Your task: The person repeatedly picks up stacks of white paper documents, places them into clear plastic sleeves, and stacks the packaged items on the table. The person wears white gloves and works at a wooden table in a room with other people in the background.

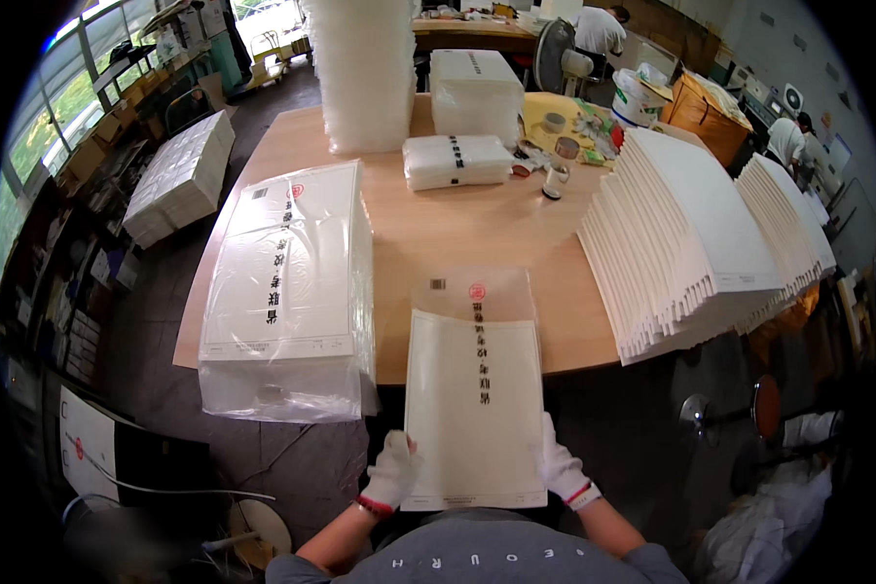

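A cream sheet (474,409) sits partly inside a clear sleeve (472,292), its upper end under the plastic and its lower end sticking out toward the person; the sleeve's far end rests on the near edge of the wooden table (457,229), while the sheet's near end hangs off the edge above the person's lap. The left hand (391,472), in a white glove with a red cuff, pinches the sheet's lower left edge, thumb on top and fingers underneath. The right hand (560,465), gloved the same way, grips the lower right edge with its fingers closed on the margin. Just to the left, a tall stack of bagged sheets (287,292) lies on the table, its loose plastic end overhanging the near edge. To the right, well apart from the hands, a fanned pile of white sheets (686,243) leans across the table's right side, with a second fan (784,219) behind it. Farther back stand a small wrapped packet (456,161), a taller wrapped bundle (475,92) and a high column of clear plastic (365,73). Rolls of tape (555,122) and small clutter lie near a yellow cloth at the back right. On the floor to the left sits another white stack (180,180). A person in a white shirt (599,29) works at a far table.
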`<state>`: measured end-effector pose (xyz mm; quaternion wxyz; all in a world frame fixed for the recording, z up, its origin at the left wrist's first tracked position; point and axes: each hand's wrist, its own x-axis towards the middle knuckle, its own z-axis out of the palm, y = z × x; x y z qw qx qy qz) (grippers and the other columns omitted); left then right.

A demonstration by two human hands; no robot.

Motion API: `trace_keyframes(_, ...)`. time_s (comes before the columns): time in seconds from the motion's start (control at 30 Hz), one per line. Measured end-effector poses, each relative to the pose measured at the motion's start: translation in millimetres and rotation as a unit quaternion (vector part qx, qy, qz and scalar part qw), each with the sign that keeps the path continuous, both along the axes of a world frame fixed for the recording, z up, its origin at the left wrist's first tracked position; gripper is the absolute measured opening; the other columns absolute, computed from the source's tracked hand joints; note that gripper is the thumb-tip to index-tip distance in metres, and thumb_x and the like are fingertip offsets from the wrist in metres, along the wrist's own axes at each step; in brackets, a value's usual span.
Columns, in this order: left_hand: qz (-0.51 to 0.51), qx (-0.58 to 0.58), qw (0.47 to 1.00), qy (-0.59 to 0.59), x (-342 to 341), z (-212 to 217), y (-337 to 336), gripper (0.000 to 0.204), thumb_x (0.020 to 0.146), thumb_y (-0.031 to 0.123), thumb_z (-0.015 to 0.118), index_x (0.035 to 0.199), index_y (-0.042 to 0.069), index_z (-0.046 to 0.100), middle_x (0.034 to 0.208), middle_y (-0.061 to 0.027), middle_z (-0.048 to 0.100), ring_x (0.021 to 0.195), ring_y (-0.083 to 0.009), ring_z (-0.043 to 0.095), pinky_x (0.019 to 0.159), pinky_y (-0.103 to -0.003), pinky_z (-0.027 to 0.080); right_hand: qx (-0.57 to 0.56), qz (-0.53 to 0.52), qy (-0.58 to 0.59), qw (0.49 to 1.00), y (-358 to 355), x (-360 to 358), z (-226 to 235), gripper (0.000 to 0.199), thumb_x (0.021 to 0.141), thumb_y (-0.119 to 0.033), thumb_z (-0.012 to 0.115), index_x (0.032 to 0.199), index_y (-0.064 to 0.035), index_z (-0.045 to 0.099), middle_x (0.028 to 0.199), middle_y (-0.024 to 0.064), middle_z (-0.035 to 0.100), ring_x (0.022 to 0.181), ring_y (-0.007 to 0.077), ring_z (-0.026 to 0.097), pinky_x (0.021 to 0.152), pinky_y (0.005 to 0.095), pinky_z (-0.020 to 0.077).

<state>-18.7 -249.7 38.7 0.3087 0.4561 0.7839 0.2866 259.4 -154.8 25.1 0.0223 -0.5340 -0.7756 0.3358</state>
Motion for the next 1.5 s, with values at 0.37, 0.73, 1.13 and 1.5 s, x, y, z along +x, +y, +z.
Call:
trace_keyframes(0.37,-0.007,0.143,0.983,-0.117,13.2,-5.4,-59.4,0.008,0.077,-0.004,0.052,0.082,0.001,0.048,0.076,-0.0125,0.051,0.063,-0.0217,0.052,0.054,-0.033,0.041,0.101,-0.025,-0.048,0.993,-62.3,18.8,24.9,0.051,0.085,-0.027,0.049,0.13,-0.0061,0.039,0.084,0.0207,0.063,0.072,0.0351,0.062,0.059,0.0444,0.0477)
trace_keyframes(0.73,-0.133,0.415,0.898,-0.058,14.8,35.4,15.4,0.012,0.072,-0.002,0.053,0.082,0.004,0.051,0.079,-0.012,0.054,0.07,-0.0295,0.056,0.059,-0.033,0.046,-0.067,-0.377,0.322,0.866,5.4,27.0,-59.5,0.047,0.086,-0.029,0.058,0.124,-0.0028,0.048,0.109,0.0128,0.059,0.097,0.0208,0.058,0.079,0.0356,0.0484)
trace_keyframes(1.13,-0.088,-0.088,0.992,0.003,-24.6,69.6,59.6,0.044,0.079,0.033,0.059,0.105,0.0,0.046,0.106,-0.0269,0.056,0.102,-0.0391,0.055,0.085,-0.044,0.042,-0.126,-0.199,0.416,0.878,21.0,-4.6,-85.7,0.032,0.09,-0.024,0.052,0.109,0.0024,0.055,0.1,0.0064,0.06,0.091,0.0117,0.055,0.081,0.0275,0.0452)
trace_keyframes(1.5,0.107,0.233,0.965,-0.053,-226.6,198.0,18.0,0.037,0.087,0.009,0.052,0.123,0.001,0.043,0.096,-0.0115,0.06,0.085,-0.0169,0.059,0.077,-0.03,0.048,-0.069,0.073,0.534,0.839,95.8,-246.8,125.5,0.041,0.091,-0.034,0.049,0.11,0.0011,0.055,0.095,0.0069,0.062,0.087,0.014,0.056,0.079,0.0273,0.0445)
